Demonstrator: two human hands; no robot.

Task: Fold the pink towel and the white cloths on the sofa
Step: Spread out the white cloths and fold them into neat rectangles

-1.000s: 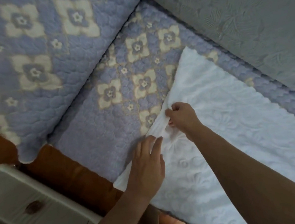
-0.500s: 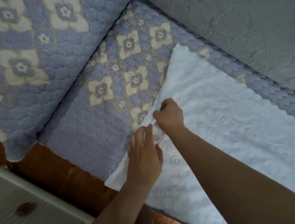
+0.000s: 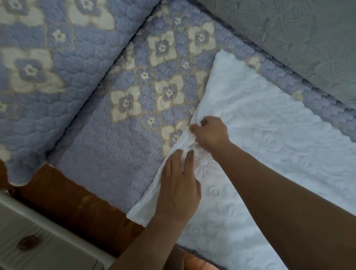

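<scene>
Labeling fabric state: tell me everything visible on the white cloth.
The white cloth looks quilted, with embossed flower patterns and a scalloped far edge. It lies spread flat on the sofa's lilac floral cover, running out of frame at the right and bottom. Its left edge is bunched and lifted where the right hand pinches it; the left hand rests on it with straight fingers.

This is a home, probably a living room: a sofa (image 3: pixel 113 165) with a quilted purple flower cover, a grey cushion (image 3: pixel 294 30) on it, and a small white wooden cabinet (image 3: pixel 29 249) beside it on the brown floor (image 3: pixel 67 193).
</scene>
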